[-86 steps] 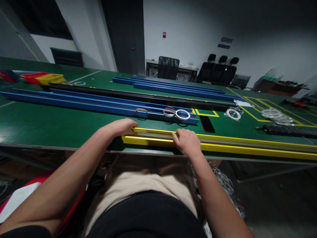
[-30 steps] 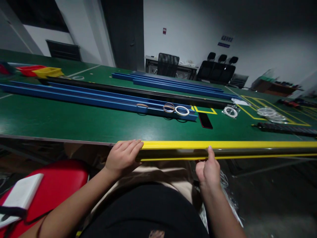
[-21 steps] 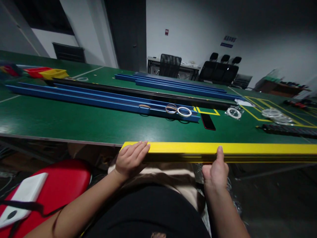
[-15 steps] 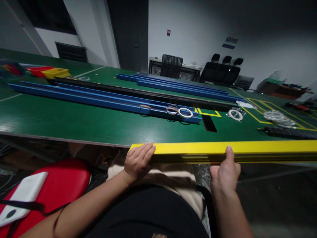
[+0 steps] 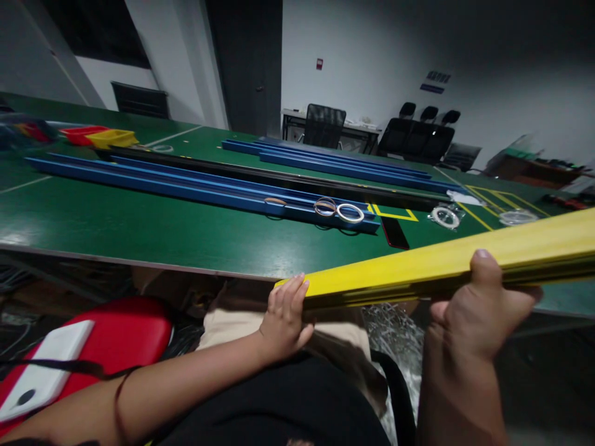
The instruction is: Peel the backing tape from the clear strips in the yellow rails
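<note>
A long yellow profile (image 5: 400, 266) with a dark grooved side slants up to the right, past the picture's right edge. My left hand (image 5: 286, 316) is closed over its near left end, fingers on the top face. Farther right, my right hand (image 5: 483, 303) grips it from below with the thumb on top. Beyond it on the green table lie blue channel profiles (image 5: 195, 191), on which rest a white tape roll (image 5: 350, 213) and brown rings (image 5: 324, 207). A dark phone (image 5: 395, 233) lies close to the yellow profile.
On the green table (image 5: 153, 238) are a black profile (image 5: 279, 178), more blue profiles (image 5: 344, 164), a yellow bin (image 5: 110, 137), a red bin (image 5: 81, 134) and a bagged white roll (image 5: 445, 217). A red stool (image 5: 134, 328) bearing a white box (image 5: 49, 365) stands at lower left.
The yellow profile has shifted right, and its right part has swung upward from nearly level. Both hands moved right with it, the right hand also rising nearer the camera.
</note>
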Tool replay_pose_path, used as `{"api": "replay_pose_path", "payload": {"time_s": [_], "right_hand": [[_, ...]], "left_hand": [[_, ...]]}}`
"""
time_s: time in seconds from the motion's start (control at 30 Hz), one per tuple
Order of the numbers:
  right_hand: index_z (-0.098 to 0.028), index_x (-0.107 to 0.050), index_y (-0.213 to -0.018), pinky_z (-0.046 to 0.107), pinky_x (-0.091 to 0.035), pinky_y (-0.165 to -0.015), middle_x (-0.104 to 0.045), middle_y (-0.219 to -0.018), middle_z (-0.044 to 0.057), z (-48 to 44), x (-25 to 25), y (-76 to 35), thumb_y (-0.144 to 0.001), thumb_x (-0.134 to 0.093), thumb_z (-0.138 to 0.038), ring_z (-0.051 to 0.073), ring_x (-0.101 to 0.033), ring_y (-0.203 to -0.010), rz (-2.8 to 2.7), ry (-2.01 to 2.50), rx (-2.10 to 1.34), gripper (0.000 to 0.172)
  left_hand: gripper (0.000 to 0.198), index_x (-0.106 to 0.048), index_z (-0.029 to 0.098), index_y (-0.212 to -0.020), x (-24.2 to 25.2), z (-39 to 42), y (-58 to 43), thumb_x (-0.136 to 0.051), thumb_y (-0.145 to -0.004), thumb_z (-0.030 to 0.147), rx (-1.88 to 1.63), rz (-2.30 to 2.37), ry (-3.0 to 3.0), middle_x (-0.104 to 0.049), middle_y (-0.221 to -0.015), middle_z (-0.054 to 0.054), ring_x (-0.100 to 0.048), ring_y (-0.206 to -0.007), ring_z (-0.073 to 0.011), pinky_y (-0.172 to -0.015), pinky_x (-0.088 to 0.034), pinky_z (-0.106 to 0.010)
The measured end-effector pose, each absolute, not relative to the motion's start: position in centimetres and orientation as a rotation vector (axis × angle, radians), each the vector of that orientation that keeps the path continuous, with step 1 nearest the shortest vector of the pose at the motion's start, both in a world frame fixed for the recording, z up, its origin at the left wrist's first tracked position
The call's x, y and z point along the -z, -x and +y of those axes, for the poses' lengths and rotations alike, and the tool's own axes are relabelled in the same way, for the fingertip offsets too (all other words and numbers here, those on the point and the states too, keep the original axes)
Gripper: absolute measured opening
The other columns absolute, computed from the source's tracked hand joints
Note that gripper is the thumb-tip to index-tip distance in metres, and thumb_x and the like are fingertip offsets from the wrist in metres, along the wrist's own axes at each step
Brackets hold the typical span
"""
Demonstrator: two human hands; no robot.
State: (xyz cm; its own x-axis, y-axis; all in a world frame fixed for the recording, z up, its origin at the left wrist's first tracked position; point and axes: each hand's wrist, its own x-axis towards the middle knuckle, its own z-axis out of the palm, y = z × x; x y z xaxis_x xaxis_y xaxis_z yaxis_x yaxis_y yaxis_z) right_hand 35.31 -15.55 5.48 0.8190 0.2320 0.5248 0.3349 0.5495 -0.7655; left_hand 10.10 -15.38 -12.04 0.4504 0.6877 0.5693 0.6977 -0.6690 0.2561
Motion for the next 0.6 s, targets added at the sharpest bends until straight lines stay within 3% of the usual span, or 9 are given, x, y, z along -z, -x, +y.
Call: {"api": "replay_pose_path", "payload": {"time_s": [0.17, 0.3, 0.37, 0.47, 0.53, 0.6], "right_hand": [[-0.028, -0.044, -0.112, 0.055, -0.044, -0.116, -0.059, -0.130, 0.004, -15.5, -7.8, -36.4, -0.083, -0.067, -0.026, 0.026, -0.057, -0.129, -0.807, 0.940, 0.282, 0.038], [-0.021, -0.041, -0.123, 0.054, -0.036, -0.121, -0.054, -0.136, 0.009, -15.1, -9.0, -36.7, -0.079, -0.069, -0.025, 0.027, -0.052, -0.133, -0.930, 0.873, 0.450, 0.053], [-0.021, -0.038, -0.132, 0.054, -0.035, -0.121, -0.048, -0.141, 0.009, -15.1, -9.2, -36.0, -0.082, -0.068, -0.028, 0.027, -0.048, -0.137, -0.993, 0.934, 0.451, 0.060], [-0.024, -0.035, -0.141, 0.051, -0.038, -0.118, -0.044, -0.143, 0.009, -15.0, -9.4, -34.6, -0.085, -0.068, -0.032, 0.028, -0.047, -0.137, -1.088, 1.059, 0.434, 0.066], [-0.024, -0.036, -0.143, 0.050, -0.043, -0.114, -0.047, -0.140, 0.010, -14.8, -9.6, -33.9, -0.083, -0.070, -0.036, 0.030, -0.050, -0.134, -1.150, 1.127, 0.468, 0.070], [-0.022, -0.038, -0.143, 0.050, -0.048, -0.108, -0.050, -0.136, 0.013, -14.5, -9.8, -33.8, -0.082, -0.071, -0.042, 0.033, -0.054, -0.129, -1.190, 1.232, 0.506, 0.073]], "left_hand": [[0.111, 0.014, 0.009, -0.159, 11.1, -15.9, -12.6, -0.063, -0.082, 0.032, 0.739, -1.162, 2.972, -0.013, -0.166, -0.026, -0.012, -0.155, -0.0365, -0.122, -0.022, -0.055], [0.114, 0.006, 0.006, -0.159, 9.4, -15.4, -14.1, -0.067, -0.081, 0.044, 0.365, -1.018, 3.205, -0.002, -0.167, -0.025, -0.002, -0.156, -0.0371, -0.123, -0.019, -0.053], [0.107, -0.007, 0.004, -0.159, 8.3, -14.6, -14.3, -0.067, -0.082, 0.049, 0.289, -0.922, 3.247, -0.009, -0.167, -0.026, -0.007, -0.155, -0.0391, -0.123, -0.021, -0.055], [0.075, -0.038, 0.012, -0.151, 5.9, -12.8, -13.6, -0.061, -0.089, 0.049, 0.318, -0.746, 3.251, -0.038, -0.159, -0.021, -0.030, -0.149, -0.0384, -0.117, -0.033, -0.055], [0.048, -0.054, 0.019, -0.139, 3.6, -11.5, -12.5, -0.055, -0.096, 0.040, 0.452, -0.599, 3.176, -0.053, -0.149, -0.014, -0.042, -0.144, -0.0339, -0.112, -0.041, -0.051], [0.035, -0.059, 0.022, -0.132, 0.7, -10.7, -11.0, -0.050, -0.099, 0.028, 0.664, -0.497, 2.973, -0.059, -0.144, -0.010, -0.043, -0.143, -0.0289, -0.112, -0.042, -0.049]]}}
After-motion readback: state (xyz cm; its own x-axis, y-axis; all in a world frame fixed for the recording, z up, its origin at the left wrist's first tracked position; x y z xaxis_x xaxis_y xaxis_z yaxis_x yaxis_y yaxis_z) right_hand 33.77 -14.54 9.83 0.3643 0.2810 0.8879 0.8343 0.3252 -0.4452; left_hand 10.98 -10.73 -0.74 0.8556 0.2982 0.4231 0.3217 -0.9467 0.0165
